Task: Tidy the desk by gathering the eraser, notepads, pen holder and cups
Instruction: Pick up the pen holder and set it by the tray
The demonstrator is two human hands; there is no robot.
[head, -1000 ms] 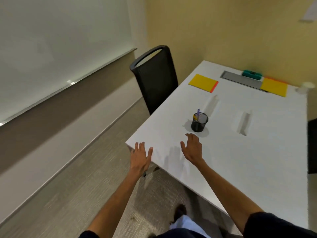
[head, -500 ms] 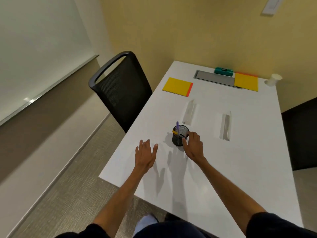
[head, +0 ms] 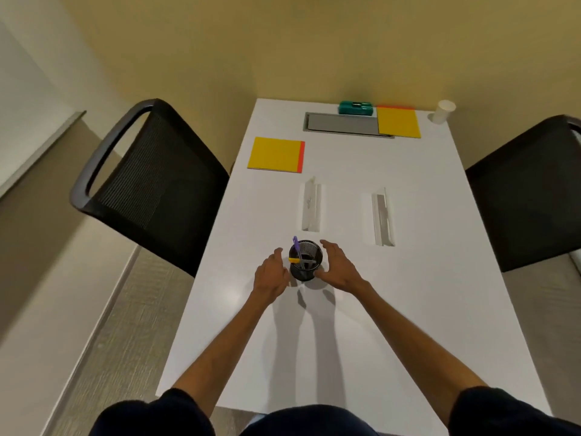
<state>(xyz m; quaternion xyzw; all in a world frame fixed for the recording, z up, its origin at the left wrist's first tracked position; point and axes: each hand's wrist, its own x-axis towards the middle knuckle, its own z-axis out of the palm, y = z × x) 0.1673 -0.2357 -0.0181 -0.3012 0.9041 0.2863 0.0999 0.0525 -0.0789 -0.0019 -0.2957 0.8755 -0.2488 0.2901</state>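
Centre frame: pen holder (head: 305,262) stood btwn both hands on the desk (head: 408,309). L hand (head: 270,276) was loosely open at its left, R hand (head: 339,269) cupped wide at its right; contact unclear.

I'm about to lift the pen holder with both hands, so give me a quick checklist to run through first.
1. The pen holder stands upright on the desk: ok.
2. The left hand and right hand flank it, one on each side: ok.
3. Fingers closed on the holder: not ok, both hands are cupped open beside it.
4. Fingers touching its mesh wall: cannot tell.
5. The purple pen leans above the rim but sits inside: ok, probably safe if kept level.
6. The nearest desk slot lies beyond the holder, apart from it: ok.
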